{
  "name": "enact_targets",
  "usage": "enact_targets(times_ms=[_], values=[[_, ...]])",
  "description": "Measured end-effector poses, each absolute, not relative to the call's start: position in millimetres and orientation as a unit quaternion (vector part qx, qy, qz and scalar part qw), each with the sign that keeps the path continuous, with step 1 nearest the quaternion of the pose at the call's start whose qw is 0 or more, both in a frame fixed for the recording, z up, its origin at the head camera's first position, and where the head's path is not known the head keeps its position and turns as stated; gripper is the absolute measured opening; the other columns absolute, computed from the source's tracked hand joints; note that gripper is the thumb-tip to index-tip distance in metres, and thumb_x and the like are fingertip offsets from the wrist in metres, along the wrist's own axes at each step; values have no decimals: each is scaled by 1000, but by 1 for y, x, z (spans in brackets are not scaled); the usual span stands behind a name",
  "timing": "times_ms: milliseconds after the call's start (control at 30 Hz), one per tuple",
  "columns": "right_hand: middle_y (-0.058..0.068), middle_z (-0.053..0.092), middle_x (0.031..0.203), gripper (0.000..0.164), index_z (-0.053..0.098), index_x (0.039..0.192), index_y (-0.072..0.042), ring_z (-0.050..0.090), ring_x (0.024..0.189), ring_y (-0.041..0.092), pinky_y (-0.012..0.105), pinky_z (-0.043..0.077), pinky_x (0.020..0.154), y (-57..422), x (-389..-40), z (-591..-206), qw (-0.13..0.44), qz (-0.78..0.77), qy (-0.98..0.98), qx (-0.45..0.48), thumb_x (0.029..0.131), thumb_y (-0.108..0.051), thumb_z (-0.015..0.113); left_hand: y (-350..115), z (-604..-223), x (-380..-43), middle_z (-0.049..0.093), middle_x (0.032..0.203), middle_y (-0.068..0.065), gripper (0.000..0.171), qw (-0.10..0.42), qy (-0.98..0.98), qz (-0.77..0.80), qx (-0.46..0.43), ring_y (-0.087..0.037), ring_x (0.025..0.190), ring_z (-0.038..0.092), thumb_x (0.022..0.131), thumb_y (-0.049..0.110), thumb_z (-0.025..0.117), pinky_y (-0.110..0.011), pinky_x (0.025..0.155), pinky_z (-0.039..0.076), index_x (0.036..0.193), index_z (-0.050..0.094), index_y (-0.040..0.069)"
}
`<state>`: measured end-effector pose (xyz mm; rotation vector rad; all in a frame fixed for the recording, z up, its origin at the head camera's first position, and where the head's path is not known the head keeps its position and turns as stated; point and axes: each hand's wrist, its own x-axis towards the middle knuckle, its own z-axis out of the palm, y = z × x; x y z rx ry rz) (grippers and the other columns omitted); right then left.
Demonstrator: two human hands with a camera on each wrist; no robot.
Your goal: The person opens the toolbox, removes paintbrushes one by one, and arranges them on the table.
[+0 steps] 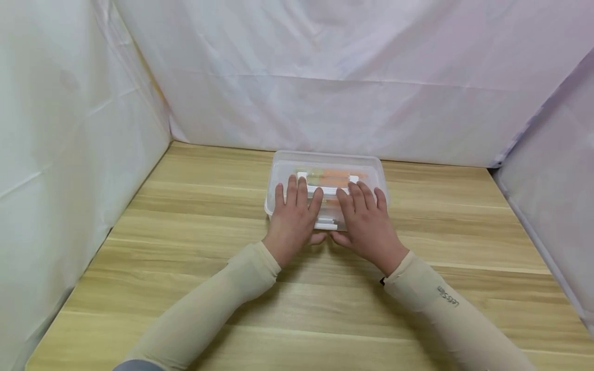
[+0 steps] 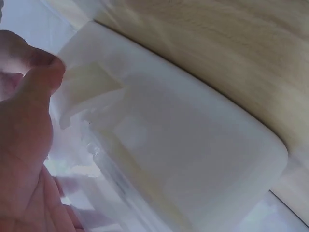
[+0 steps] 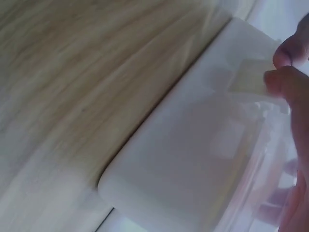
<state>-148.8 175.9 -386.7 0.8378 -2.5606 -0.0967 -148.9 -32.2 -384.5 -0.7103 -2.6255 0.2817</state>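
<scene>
A clear plastic storage box with a lid stands at the back of the table, its long side towards me. On the lid is a white carrying handle; a white latch sits on the front side. My left hand lies on the lid's left half, fingers extended, and my right hand mirrors it on the right. Both thumbs point inward at the front. In the left wrist view a thumb touches the front latch; the right wrist view shows the same latch under a thumb.
Orange pieces and a green piece show blurred through the lid. White cloth walls enclose the wooden table at the back and sides. The box is close to the back wall.
</scene>
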Motion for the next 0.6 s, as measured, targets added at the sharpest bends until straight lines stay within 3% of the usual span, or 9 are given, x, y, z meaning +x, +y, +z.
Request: enact_targets(times_ms=[167, 300, 433, 600], values=[[29, 42, 142, 85, 40, 143, -1, 36, 133, 45, 65, 28, 104, 180, -149, -385, 217, -8, -925, 312, 83, -54, 68, -38, -385, -152, 44, 143, -27, 81, 221, -935, 91, -262, -47, 136, 35, 86, 73, 52, -58, 104, 35, 141, 42, 14], [28, 43, 143, 73, 42, 143, -2, 37, 134, 43, 64, 27, 105, 183, -150, -386, 214, 14, -924, 316, 91, -51, 58, -43, -385, -155, 46, 142, -21, 66, 234, -932, 84, -264, -42, 137, 36, 92, 66, 49, -53, 102, 37, 139, 45, 20], [27, 43, 144, 68, 43, 143, -2, 38, 134, 42, 64, 27, 105, 185, -151, -386, 218, 23, -922, 320, 94, -49, 54, -45, -384, -156, 47, 141, -19, 62, 236, -931, 78, -268, -41, 136, 37, 93, 63, 49, -52, 101, 38, 138, 45, 21], [26, 43, 143, 73, 44, 143, -2, 39, 133, 42, 64, 27, 105, 185, -152, -385, 223, 24, -920, 321, 89, -49, 61, -46, -382, -156, 45, 142, -19, 68, 227, -932, 79, -273, -40, 136, 36, 90, 68, 50, -52, 101, 37, 140, 44, 21]])
